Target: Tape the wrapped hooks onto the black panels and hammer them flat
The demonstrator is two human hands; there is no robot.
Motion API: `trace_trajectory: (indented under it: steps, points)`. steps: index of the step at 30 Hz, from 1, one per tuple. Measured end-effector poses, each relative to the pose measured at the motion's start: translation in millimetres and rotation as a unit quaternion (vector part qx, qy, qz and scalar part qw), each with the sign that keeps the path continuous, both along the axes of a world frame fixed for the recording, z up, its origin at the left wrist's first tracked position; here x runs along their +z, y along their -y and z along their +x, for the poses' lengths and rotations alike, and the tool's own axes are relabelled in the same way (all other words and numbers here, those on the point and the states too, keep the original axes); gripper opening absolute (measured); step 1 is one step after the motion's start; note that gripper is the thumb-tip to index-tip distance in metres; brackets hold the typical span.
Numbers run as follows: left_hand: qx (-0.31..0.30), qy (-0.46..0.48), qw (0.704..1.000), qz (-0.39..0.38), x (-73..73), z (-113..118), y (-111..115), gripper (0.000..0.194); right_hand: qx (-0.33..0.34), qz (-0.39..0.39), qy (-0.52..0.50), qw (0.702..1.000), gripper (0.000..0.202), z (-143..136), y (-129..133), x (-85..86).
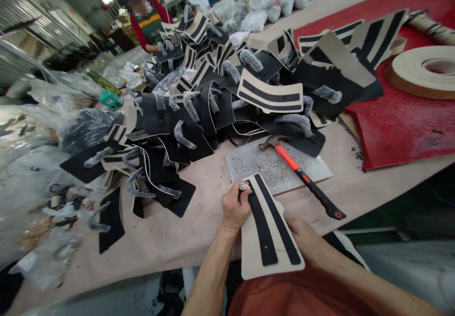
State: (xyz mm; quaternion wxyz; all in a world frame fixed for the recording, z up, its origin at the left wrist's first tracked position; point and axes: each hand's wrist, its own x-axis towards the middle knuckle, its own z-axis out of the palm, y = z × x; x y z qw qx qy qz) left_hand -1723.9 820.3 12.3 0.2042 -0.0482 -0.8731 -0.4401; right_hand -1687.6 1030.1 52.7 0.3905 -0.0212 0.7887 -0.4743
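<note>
A beige panel (pixel 263 230) with two black strips on its face is tilted up at the table's front edge. My left hand (pixel 236 207) is closed at its upper left edge, fingers around a small silver metal cylinder (pixel 243 186) beside the top of the left strip. The cylinder's exact kind is unclear. Behind the panel's right edge, my right hand (pixel 298 228) holds it from underneath, its fingers hidden. A claw hammer (pixel 293 164) with an orange and black handle lies just beyond, its head on a speckled grey slab (pixel 245 162).
A big heap of black panels with plastic-wrapped handles (pixel 192 126) covers the table's middle and back. A tape roll (pixel 426 72) lies on the red sheet (pixel 408 126) at right. Plastic bags (pixel 31 164) crowd the left. Another person (pixel 149 22) stands beyond the heap.
</note>
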Motion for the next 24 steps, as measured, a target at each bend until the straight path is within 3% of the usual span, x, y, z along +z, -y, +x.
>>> trace_trajectory:
  steps: [2,4,7,9,11,13,15,16,18,19,21,24]
  points:
    - [-0.002,0.002,1.0,0.005,-1.2,-1.4,-0.5,0.014,0.022,0.152,-0.133,0.979,0.035,-12.1,-27.8,7.4]
    - [0.003,0.006,1.0,0.025,-1.4,-2.3,-0.8,0.013,0.019,0.293,-0.296,0.909,0.033,-28.7,-48.6,14.3]
    - [0.001,0.001,1.0,0.03,-0.8,-3.0,-0.4,0.013,0.059,0.38,-0.422,0.821,0.032,-54.4,-60.7,18.1]
    - [-0.006,-0.009,1.0,0.018,-1.2,-3.2,0.4,0.012,0.106,0.411,-0.436,0.794,0.024,-69.2,-60.3,16.3]
    - [-0.019,-0.017,1.0,0.002,-2.9,-3.2,1.4,0.012,0.106,0.416,-0.408,0.806,0.017,-83.8,-59.9,15.1]
    - [-0.033,-0.019,0.999,-0.007,-6.1,-3.0,2.2,0.013,0.056,0.362,-0.325,0.872,0.015,-99.6,-63.2,18.7]
    - [-0.039,-0.014,0.999,-0.004,-9.8,-2.8,2.8,0.014,-0.032,0.213,-0.159,0.963,0.017,-114.9,-68.8,28.7]
    - [-0.039,-0.012,0.999,0.002,-11.4,-2.8,3.0,0.015,-0.071,0.115,-0.054,0.989,0.017,-120.7,-70.9,35.5]
    - [-0.035,-0.007,0.999,0.016,-13.5,-2.9,3.1,0.014,-0.125,-0.043,0.115,0.985,0.015,-125.2,-71.0,49.4]
    - [-0.031,-0.004,0.999,0.026,-13.8,-3.1,3.0,0.014,-0.139,-0.077,0.151,0.976,0.016,-123.1,-68.7,55.5]
    - [-0.016,0.003,0.998,0.053,-12.9,-3.6,2.7,0.014,-0.152,-0.067,0.119,0.979,0.02,-111.3,-60.7,64.6]
    - [-0.004,0.014,0.996,0.085,-8.9,-4.3,2.6,0.013,-0.125,-0.016,-0.055,0.99,0.032,-84.9,-48.3,74.3]
